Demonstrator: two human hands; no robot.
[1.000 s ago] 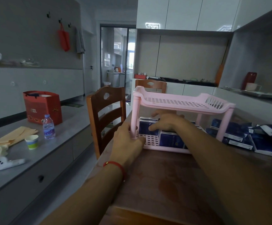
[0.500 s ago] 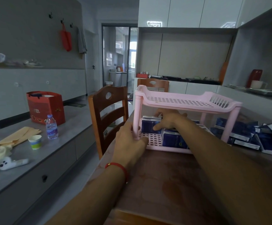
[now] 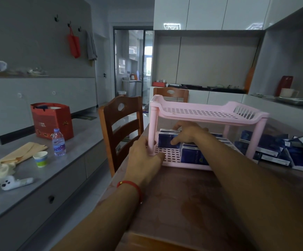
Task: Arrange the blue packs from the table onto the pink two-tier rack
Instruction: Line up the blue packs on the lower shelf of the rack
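L hand [image 3: 145, 156] is wrapping closed round the front-left post of the pink slotted plastic two-tier rack [image 3: 208, 115], steadying it on the brown wooden table [image 3: 192, 205]. R hand [image 3: 188, 134] is reaching into the bottom tier, fingers partly curled and pressing on a dark blue rectangular pack [image 3: 168, 140] standing at the back-left; can't tell if it's actually gripping it. That pack is standing upright on edge, broad face toward the camera, long axis running left-right along the tier. A second blue pack [image 3: 192, 154] is sitting just beside it, nearer the front.

Risks, as I'm judging it: pushing too hard could be tipping the upright packs over, or sliding the light rack if the L hand eases off. Top tier's bare; a loose heap of blue packs [image 3: 277, 151] is waiting on the table to the rack's right.
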